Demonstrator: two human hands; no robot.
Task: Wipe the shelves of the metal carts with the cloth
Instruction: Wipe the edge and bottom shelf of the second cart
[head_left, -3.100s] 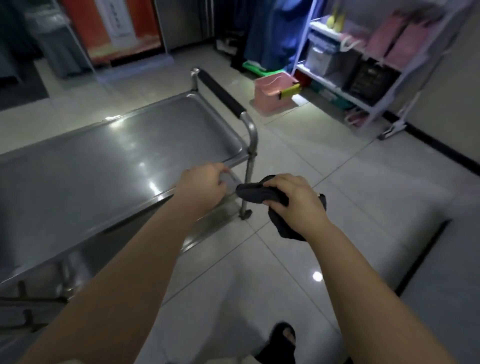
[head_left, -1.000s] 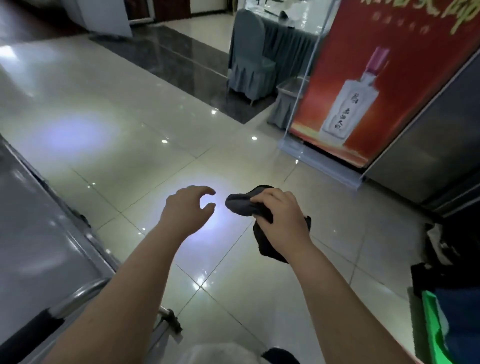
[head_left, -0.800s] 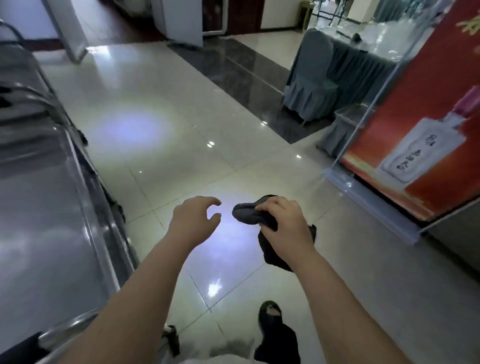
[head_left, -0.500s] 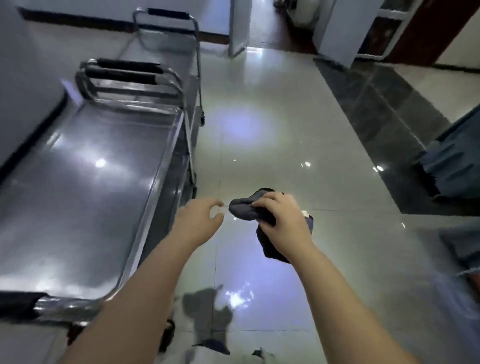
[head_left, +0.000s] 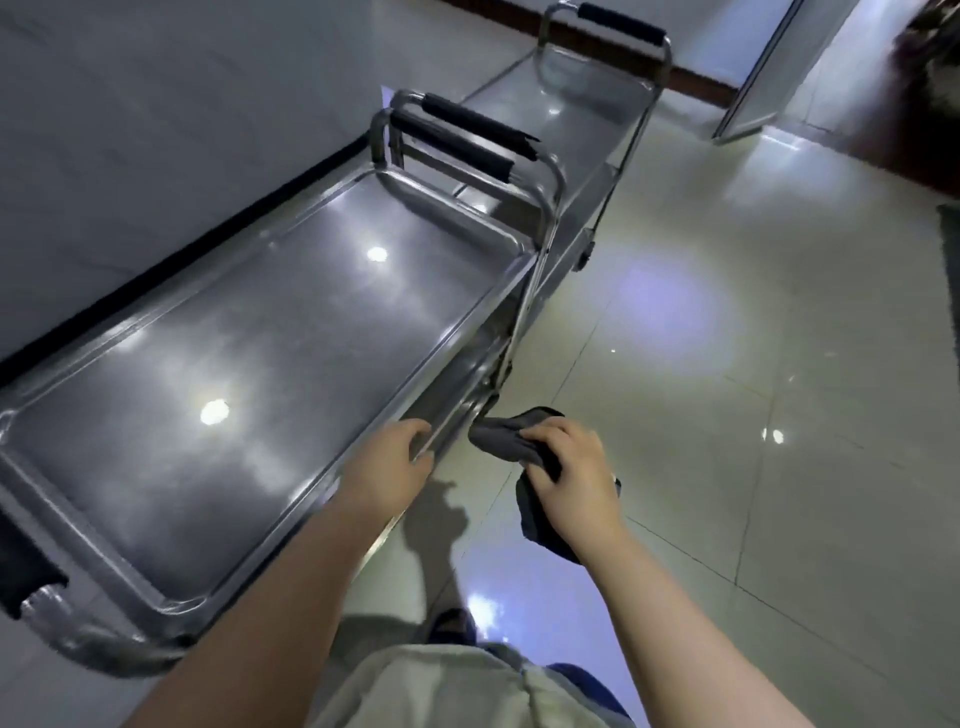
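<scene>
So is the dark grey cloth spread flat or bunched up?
Bunched: the dark grey cloth is crumpled in the right hand, one end dangling.

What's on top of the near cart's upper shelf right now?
Nothing on the shelf, only light glare. The left hand is at its rim; the cloth is off it, in the right hand. Lower shelves are mostly hidden.

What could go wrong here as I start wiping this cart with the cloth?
The cart is on wheels, and your left hand only touches its rim, so it might roll into the second cart beyond. The cloth in your right hand is bunched, with one end hanging, so it may wipe poorly or snag.
</scene>
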